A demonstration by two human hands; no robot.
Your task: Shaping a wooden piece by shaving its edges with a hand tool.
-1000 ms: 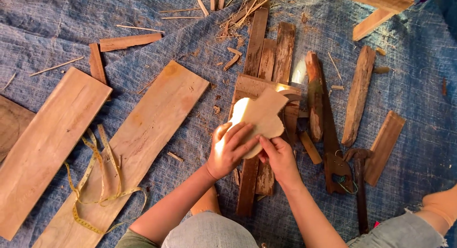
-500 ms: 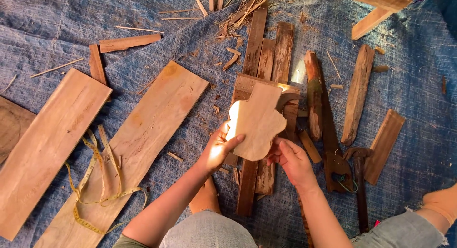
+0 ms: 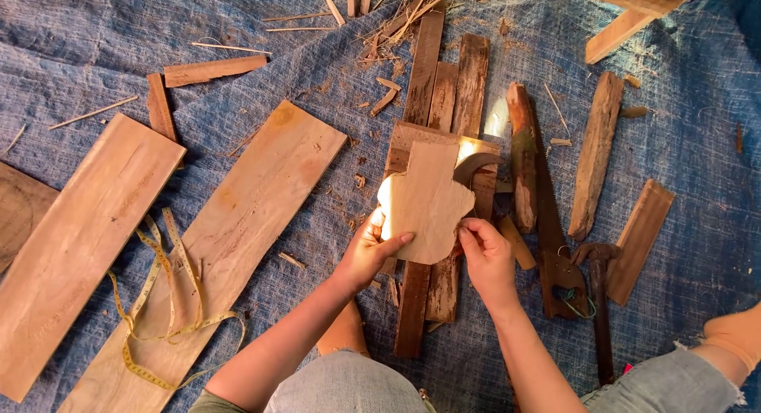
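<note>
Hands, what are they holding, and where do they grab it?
Both hands, left and right, hold a flat wooden cut-out by its lower edges.

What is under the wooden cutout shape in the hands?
Under the wooden cutout lie dark planks and a curved blade tip. The rest of the blade is covered.

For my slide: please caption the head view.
Both hands hold a lobed wooden cutout above planks on blue tarp.

A makeshift woodworking spot: planks [image 3: 261,199], a handsaw [image 3: 551,223] and wood chips [image 3: 361,179] on a blue tarp [image 3: 697,135].
</note>
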